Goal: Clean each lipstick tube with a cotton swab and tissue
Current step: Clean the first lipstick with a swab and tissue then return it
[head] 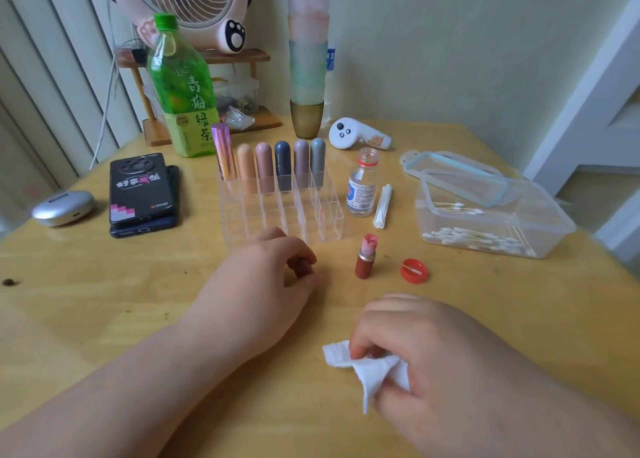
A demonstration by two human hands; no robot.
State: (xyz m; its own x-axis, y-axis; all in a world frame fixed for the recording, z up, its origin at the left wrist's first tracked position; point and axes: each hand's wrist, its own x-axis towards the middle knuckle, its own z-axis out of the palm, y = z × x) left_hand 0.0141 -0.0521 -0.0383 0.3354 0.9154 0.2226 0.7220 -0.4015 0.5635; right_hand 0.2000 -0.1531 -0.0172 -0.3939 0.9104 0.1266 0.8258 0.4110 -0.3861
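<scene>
An uncapped lipstick (365, 257) with a pink bullet stands upright on the wooden table. To its left, my left hand (263, 277) has its fingers curled round a small brown object, probably the lipstick's cap (300, 265), mostly hidden. Nearer the front edge, my right hand (412, 347) pinches a folded white tissue (367, 371). Several capped lipsticks (273, 168) stand in the back row of a clear acrylic organizer (322, 215). A red bottle cap (414, 270) with a cotton swab in it lies right of the open lipstick.
A small clear bottle (362, 187) stands open beside wrapped swabs (382, 206). A plastic box of cotton swabs (491, 222) sits right, its lid (460, 177) leaning on it. Stacked phones (143, 194), a silver case (62, 208), a green tea bottle (183, 90), stacked cups (307, 77) and a white controller (356, 134) are behind.
</scene>
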